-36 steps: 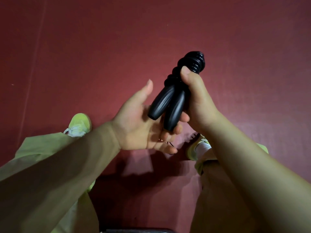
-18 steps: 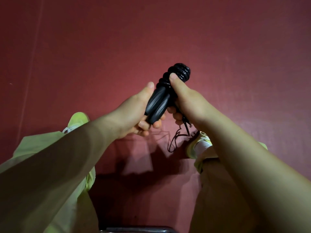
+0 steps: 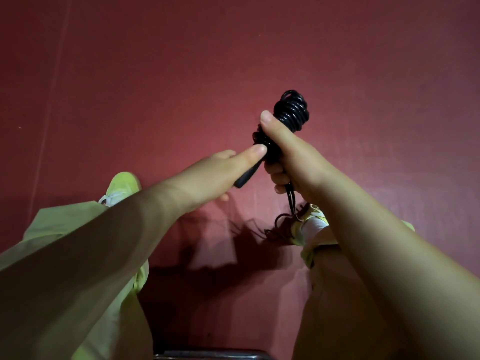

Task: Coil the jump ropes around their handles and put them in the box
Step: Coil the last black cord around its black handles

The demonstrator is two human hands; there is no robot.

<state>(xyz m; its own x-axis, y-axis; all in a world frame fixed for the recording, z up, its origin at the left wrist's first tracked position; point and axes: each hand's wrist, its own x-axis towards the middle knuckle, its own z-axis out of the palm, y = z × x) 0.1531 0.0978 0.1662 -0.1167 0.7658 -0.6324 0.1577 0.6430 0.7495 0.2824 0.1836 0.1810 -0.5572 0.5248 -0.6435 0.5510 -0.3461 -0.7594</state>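
Note:
A black jump rope (image 3: 291, 113) is coiled in glossy loops around the upper part of its two black handles. My right hand (image 3: 293, 157) grips the bundle around its middle, thumb up against the coils. My left hand (image 3: 220, 170) closes on the lower ends of the handles (image 3: 246, 176), thumb pressed near the coils. A loose end of rope (image 3: 291, 201) hangs from under my right hand down to the floor near my right shoe. The box is only possibly seen as a dark edge at the bottom.
The floor (image 3: 181, 74) is a dark red mat. My legs in yellow-green trousers and light shoes (image 3: 122, 185) stand at both sides below. A dark metal-looking edge (image 3: 207, 355) shows at the bottom of the frame.
My left hand went from open under the handles to closed on their lower ends. The bundle dropped, then tilted more upright, and a loose rope end now hangs down.

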